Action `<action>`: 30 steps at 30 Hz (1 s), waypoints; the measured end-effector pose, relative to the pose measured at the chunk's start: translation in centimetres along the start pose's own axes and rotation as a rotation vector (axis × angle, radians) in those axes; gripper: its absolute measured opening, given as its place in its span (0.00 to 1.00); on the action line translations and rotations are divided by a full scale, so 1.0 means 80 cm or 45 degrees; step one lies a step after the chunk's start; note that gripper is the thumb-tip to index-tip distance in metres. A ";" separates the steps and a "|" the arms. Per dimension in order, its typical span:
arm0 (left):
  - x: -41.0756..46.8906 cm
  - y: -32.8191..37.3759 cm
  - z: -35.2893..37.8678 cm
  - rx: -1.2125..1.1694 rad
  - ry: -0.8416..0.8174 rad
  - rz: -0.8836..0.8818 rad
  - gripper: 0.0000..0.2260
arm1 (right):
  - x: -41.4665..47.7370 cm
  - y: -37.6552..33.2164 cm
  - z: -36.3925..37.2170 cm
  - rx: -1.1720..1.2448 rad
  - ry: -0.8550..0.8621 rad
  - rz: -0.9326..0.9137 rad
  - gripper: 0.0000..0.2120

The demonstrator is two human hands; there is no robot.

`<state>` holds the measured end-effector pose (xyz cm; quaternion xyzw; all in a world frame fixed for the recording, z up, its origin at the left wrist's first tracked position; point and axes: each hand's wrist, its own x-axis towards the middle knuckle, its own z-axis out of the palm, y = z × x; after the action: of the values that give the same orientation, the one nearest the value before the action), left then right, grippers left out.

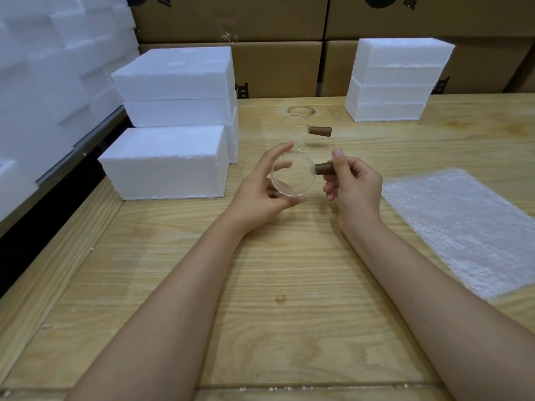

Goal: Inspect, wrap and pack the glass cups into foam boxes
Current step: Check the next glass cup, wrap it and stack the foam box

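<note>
head view: hands (260, 188) (354, 183) hold round clear glass cup (293, 180)

A warehouse packing station: brown cardboard cartons (231, 21) are stacked behind the far edge of a wooden worktable (260, 314), white foam boxes (173, 73) are piled toward its far corners, and a bubble wrap sheet (463, 227) lies at its right edge.

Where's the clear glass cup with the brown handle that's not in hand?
Head view, centre: the free glass cup stands on the wooden table, just beyond the held glass cup, handle pointing right.
</note>
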<state>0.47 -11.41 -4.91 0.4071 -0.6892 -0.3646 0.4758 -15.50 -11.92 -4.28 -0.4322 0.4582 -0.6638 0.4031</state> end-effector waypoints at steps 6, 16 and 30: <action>0.001 -0.004 -0.001 0.017 0.037 -0.003 0.36 | -0.004 -0.001 0.004 -0.123 0.061 -0.007 0.13; 0.001 -0.005 0.002 0.137 0.063 0.094 0.34 | -0.018 -0.002 0.021 -0.322 -0.022 0.048 0.21; -0.001 -0.004 0.003 0.223 0.167 0.065 0.34 | -0.025 -0.007 0.026 -0.700 -0.237 0.039 0.37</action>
<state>0.31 -11.44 -5.34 0.4524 -0.6960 -0.2632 0.4916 -12.99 -10.43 -3.72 -0.5773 0.5886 -0.4661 0.3211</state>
